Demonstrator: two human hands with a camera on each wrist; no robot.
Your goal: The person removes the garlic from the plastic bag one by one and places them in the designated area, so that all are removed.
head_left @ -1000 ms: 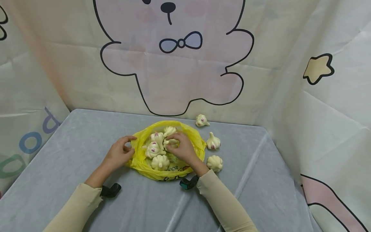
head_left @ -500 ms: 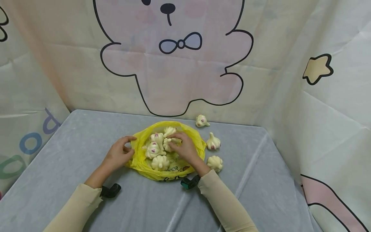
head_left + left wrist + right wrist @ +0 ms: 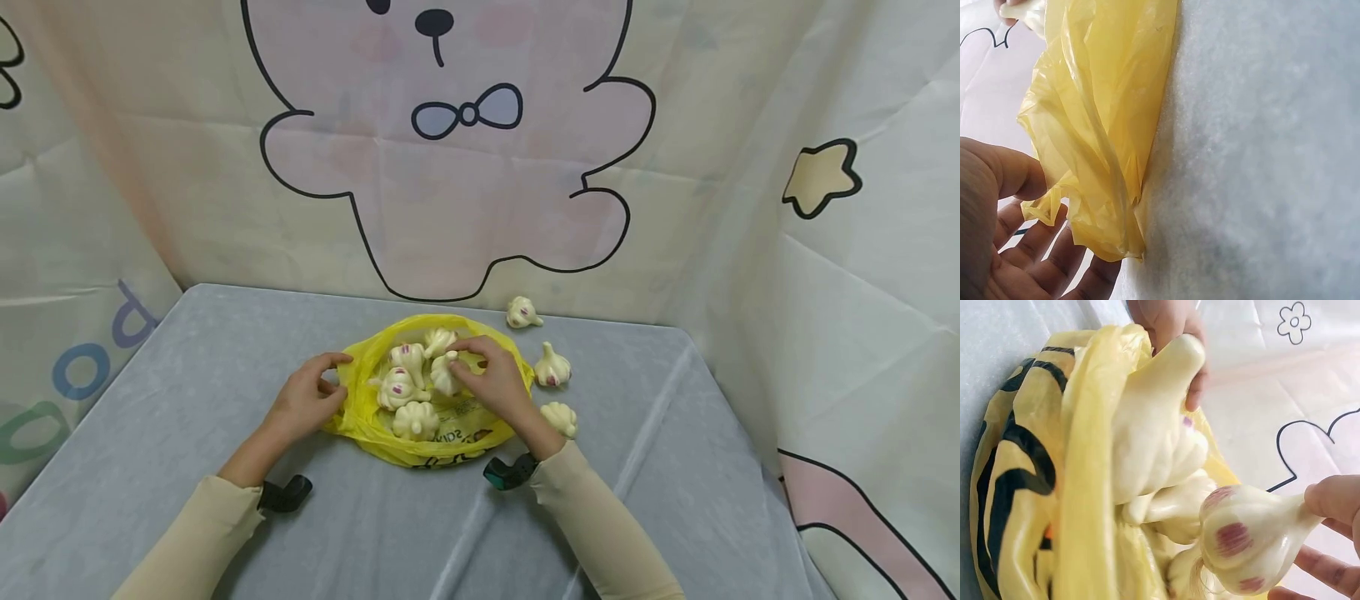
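Note:
A yellow plastic bag (image 3: 360,425) lies on the table with its mouth spread wide and several garlic bulbs (image 3: 415,421) inside. At its left edge my left hand (image 3: 303,400) pinches the plastic between thumb and fingers, seen also in the left wrist view, where the bag (image 3: 1104,125) hangs in folds. My right hand (image 3: 495,382) is over the bag's right part and pinches one garlic bulb (image 3: 1247,540) by its stem, with purple patches showing on its skin. Behind that bulb, the right wrist view shows other garlic bulbs (image 3: 1157,419) in the bag.
Three more garlic bulbs lie on the table right of the bag: one at the back (image 3: 522,312), a middle bulb (image 3: 552,367), and a near bulb (image 3: 561,418) partly behind my right wrist. A grey cloth (image 3: 375,533) covers the table. Printed curtains (image 3: 465,208) stand behind and beside it.
My right hand has moved slightly right and up with the garlic bulb, which now stands apart from where it lay among the others. The left hand has stayed at the bag's edge.

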